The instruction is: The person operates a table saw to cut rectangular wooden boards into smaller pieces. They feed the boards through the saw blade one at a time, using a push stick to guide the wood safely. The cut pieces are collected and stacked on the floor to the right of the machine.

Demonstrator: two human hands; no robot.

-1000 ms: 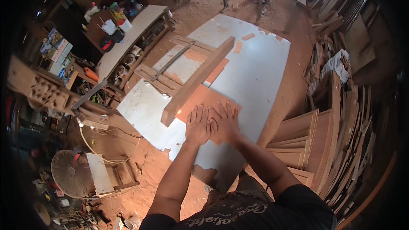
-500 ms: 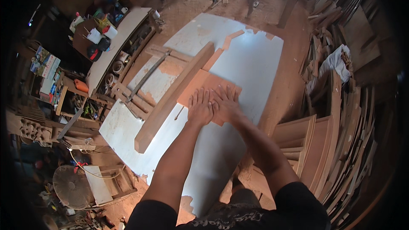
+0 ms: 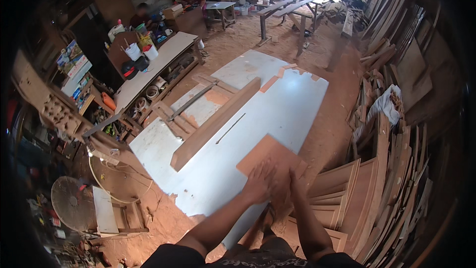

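Note:
A flat reddish-brown wooden board [image 3: 267, 151] lies at the near right edge of a large white-topped table [image 3: 223, 183]. On its face rests my left hand [image 3: 260, 181], palm down with the fingers stretched out. My right hand [image 3: 296, 186] is at the board's right edge, seen side-on, and seems to grip it; its thumb is hidden. A narrower brown strip [image 3: 281, 203] shows below the board between my hands; whether the two are joined I cannot tell. A thin dark rod [image 3: 230, 129] lies on the white surface beyond my left hand.
A thick wooden beam [image 3: 218, 124] lies lengthwise on the table, beside a wooden frame [image 3: 173, 121]. Stacked planks [image 3: 396, 178] line the right side. A fan [image 3: 74, 203] stands at lower left. Two people are at the far left, beyond a side bench [image 3: 168, 52].
My hands and the board have come nearer to me and rightward, away from the beam. The right hand has shifted from the board's face to its edge. The rod is now fully uncovered.

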